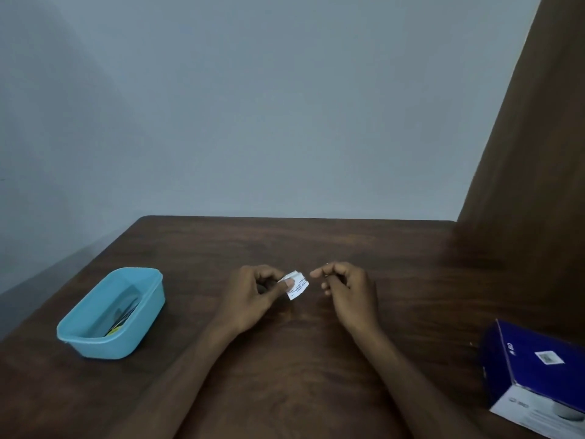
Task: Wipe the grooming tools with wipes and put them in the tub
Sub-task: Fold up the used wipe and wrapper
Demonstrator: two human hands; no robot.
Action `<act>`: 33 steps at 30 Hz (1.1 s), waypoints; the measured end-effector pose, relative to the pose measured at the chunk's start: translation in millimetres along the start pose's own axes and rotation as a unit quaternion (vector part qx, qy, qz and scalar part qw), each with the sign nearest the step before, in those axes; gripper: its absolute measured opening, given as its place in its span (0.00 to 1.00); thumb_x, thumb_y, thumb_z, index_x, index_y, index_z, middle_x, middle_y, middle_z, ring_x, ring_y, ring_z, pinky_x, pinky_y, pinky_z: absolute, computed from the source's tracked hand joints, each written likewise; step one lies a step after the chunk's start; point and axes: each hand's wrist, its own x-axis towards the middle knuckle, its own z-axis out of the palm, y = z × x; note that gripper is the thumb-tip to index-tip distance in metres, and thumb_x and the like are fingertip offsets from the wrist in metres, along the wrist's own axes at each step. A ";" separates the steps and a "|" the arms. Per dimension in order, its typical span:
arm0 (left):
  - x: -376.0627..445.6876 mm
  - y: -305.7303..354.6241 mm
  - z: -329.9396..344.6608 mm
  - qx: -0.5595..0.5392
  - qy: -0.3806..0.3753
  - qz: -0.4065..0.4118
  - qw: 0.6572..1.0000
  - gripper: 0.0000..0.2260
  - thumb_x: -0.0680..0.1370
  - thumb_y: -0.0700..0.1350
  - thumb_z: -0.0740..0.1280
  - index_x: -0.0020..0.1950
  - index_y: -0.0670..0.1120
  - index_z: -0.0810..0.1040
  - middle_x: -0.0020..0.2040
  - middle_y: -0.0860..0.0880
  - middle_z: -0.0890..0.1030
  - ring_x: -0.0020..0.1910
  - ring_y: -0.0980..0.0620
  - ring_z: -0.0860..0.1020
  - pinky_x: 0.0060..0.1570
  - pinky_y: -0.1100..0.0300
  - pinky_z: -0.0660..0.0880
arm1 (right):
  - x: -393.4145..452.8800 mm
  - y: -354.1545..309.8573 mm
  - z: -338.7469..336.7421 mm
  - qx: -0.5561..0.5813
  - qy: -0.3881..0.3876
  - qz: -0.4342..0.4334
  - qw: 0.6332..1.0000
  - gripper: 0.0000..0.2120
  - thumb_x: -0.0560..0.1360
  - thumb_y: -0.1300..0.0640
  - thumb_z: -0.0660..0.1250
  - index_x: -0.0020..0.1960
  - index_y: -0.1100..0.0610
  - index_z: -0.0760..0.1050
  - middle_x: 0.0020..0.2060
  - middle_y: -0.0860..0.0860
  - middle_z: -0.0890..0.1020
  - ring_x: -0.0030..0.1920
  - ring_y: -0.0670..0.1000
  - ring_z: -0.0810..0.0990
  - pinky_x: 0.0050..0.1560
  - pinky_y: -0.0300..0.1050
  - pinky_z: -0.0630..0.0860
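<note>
- Blue tub [95,339] sits far left on the surface [316,242], some tools already inside.
- Left hand [253,296] pinches a small white wipe sachet [297,284] between thumb and fingers.
- The sachet looks light, thin and floppy; best held at an edge.
- Right hand [345,288] hovers just beside it, fingers curled, seemingly empty.
- Blue box [538,375] lies far right.

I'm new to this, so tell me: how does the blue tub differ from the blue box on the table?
The tub is light blue and open-topped, with some items inside; the box is dark blue with a white side and appears closed. The tub sits whole at the left; the box, at the right, is cut off by the frame's edge. Both rest on the wooden table.
</note>
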 end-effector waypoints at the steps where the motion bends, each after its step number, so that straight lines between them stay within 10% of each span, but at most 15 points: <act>1: 0.3 -1.4 0.7 -0.010 -0.003 0.000 1.000 0.06 0.80 0.49 0.76 0.43 0.53 0.88 0.39 0.55 0.87 0.36 0.59 0.82 0.36 0.64 0.74 | -0.4 -0.6 1.3 0.010 -0.009 0.003 1.000 0.15 0.75 0.59 0.64 0.42 0.44 0.87 0.41 0.44 0.87 0.37 0.45 0.84 0.46 0.54 0.83; 6: 1.5 -10.2 0.6 -0.021 -0.015 0.014 1.000 0.06 0.81 0.54 0.75 0.44 0.57 0.88 0.42 0.55 0.87 0.40 0.54 0.85 0.40 0.52 0.78 | -2.4 -4.9 -0.2 0.027 -0.075 0.004 0.997 0.11 0.74 0.45 0.71 0.40 0.50 0.87 0.34 0.45 0.82 0.35 0.43 0.79 0.44 0.54 0.78; 18: -3.0 -7.3 -0.9 0.024 -0.056 0.045 0.997 0.09 0.79 0.63 0.70 0.47 0.61 0.85 0.45 0.59 0.86 0.42 0.56 0.85 0.44 0.45 0.81 | 0.9 -10.2 -15.0 0.120 -0.177 0.056 0.975 0.10 0.76 0.64 0.76 0.38 0.53 0.88 0.42 0.51 0.89 0.35 0.45 0.76 0.39 0.42 0.74; 33: -7.5 -0.1 -4.1 0.060 -0.095 0.068 0.991 0.07 0.84 0.55 0.70 0.49 0.59 0.86 0.50 0.59 0.86 0.49 0.57 0.85 0.49 0.46 0.80 | 6.6 -5.0 -19.4 0.126 -0.213 0.064 0.967 0.04 0.75 0.64 0.77 0.45 0.57 0.89 0.49 0.53 0.90 0.38 0.44 0.77 0.39 0.39 0.74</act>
